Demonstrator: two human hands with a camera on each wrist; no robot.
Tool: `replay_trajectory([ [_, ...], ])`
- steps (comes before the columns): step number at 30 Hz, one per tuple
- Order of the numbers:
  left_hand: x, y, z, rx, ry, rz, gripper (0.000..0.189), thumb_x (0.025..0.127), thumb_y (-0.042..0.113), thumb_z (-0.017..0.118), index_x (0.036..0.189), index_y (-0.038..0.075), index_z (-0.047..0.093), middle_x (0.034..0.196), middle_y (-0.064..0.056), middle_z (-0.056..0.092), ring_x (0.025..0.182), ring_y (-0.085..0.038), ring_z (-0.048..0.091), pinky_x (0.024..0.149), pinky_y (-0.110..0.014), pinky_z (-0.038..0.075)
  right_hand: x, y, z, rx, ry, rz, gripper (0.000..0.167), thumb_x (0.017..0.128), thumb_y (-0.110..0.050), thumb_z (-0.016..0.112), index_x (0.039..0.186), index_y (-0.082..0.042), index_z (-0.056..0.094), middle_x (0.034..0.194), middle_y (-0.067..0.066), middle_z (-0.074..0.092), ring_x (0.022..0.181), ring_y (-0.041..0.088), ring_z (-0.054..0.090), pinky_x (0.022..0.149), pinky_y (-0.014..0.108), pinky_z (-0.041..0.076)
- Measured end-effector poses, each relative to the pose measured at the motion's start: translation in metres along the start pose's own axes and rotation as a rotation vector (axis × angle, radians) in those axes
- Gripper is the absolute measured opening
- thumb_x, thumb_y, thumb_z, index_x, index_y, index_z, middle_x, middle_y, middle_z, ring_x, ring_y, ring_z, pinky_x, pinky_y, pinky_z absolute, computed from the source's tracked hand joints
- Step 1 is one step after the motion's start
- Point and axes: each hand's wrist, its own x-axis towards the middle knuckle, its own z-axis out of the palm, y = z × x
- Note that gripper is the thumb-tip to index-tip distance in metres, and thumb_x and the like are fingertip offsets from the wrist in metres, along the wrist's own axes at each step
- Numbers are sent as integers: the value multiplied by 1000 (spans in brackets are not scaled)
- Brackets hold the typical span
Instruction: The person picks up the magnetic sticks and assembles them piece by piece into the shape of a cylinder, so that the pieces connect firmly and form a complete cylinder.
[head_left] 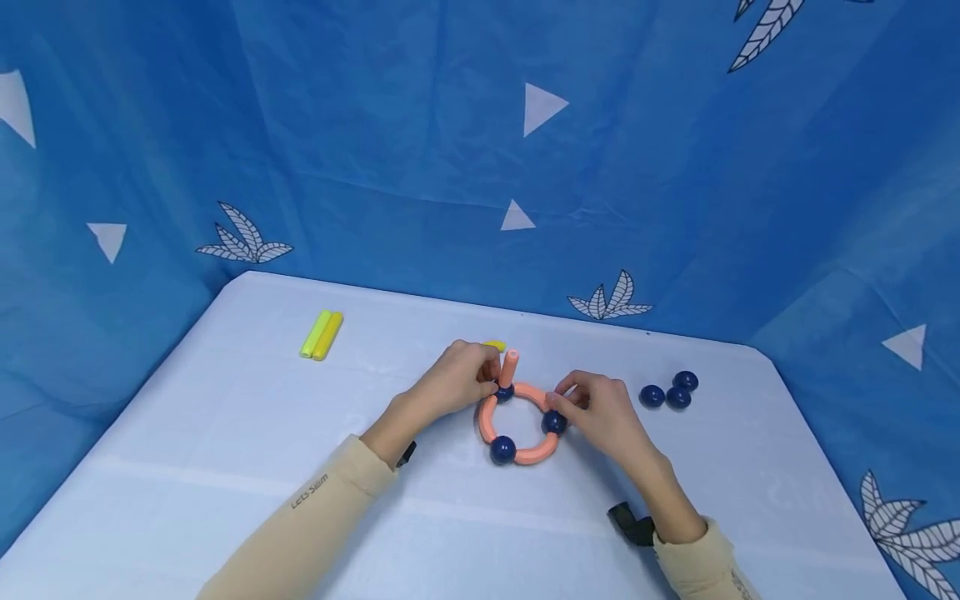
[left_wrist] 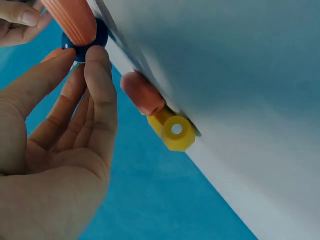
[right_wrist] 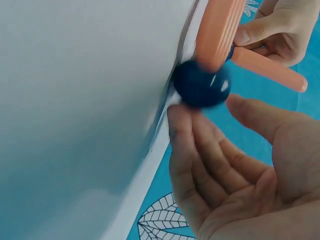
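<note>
As left fingers [left_wrist: 100, 75] pinch one ball [left_wrist: 102, 34], right fingers [right_wrist: 180, 127] another ball [right_wrist: 200, 87], three loose balls [head_left: 678, 398]

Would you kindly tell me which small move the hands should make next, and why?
Probably the left hand should release the rear dark blue ball and pick up the orange rod lying beside the yellow rod, while the right hand steadies the ring: only that rear ball holds an upright orange rod, whereas the front ball and right ball show none standing.
</note>
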Motion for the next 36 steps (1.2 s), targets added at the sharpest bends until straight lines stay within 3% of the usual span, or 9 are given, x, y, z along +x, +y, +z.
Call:
replay_trajectory([
  [6,2,-1,2,14,-1,3,9,94,9,80,89,12,72,80,3,68,73,-13,58,66,-27,47,-1,-3,-1,56,-118,-4,14,97,-25,77,91,-12,79,65,-6,69,60,13,62,56,26,46],
  [10,3,-1,4,24,-7,13,7,94,8,79,91,13,76,82,4,70,74,-12,58,68,-27,47,-3,-1,-4,228,-269,-4,21,101,-22,74,85,-9,79,68,2,75,64,19,74,61,30,60],
  [14,3,1,5,37,-14,21,9,94,8,79,91,16,78,84,6,72,77,-11,59,73,-29,50,-3,2,-5,369,-414,-25,21,102,-16,70,90,-2,80,75,10,78,70,26,78,63,37,64],
  [16,3,2,6,39,-23,38,10,95,9,79,92,18,79,86,7,73,78,-10,59,75,-29,50,-3,1,-4,334,-400,-57,17,100,-17,73,91,-4,80,75,8,77,67,23,76,62,34,63],
  [19,2,3,7,36,-43,78,11,96,9,78,93,19,78,87,8,74,76,-10,59,73,-28,49,-3,-2,1,230,-271,-101,14,93,-24,83,97,-11,79,82,1,77,72,15,73,64,29,59],
  [23,1,6,10,50,-40,130,10,95,8,78,94,17,78,87,7,74,74,-9,59,70,-26,48,-3,-8,9,169,-128,-134,38,86,-28,90,118,-19,74,106,-3,77,92,13,71,76,26,60],
  [26,1,10,13,60,-36,149,9,94,8,80,95,17,78,86,8,74,79,-11,61,74,-26,49,-3,-11,12,199,-119,-133,43,85,-22,91,123,-20,72,114,-2,75,102,17,71,82,28,62],
  [31,1,15,17,61,-55,133,8,94,10,81,95,18,80,87,9,73,92,-18,62,80,-29,48,-3,-11,14,199,-121,-128,25,88,-18,87,109,-24,74,114,-4,76,102,17,72,83,30,62],
  [36,-1,11,-4,66,44,33,4,94,8,80,95,11,81,90,1,74,89,-19,64,80,-33,53,-4,-9,14,187,-142,-162,14,93,-17,83,103,-23,76,111,-6,77,106,15,72,85,30,62],
])
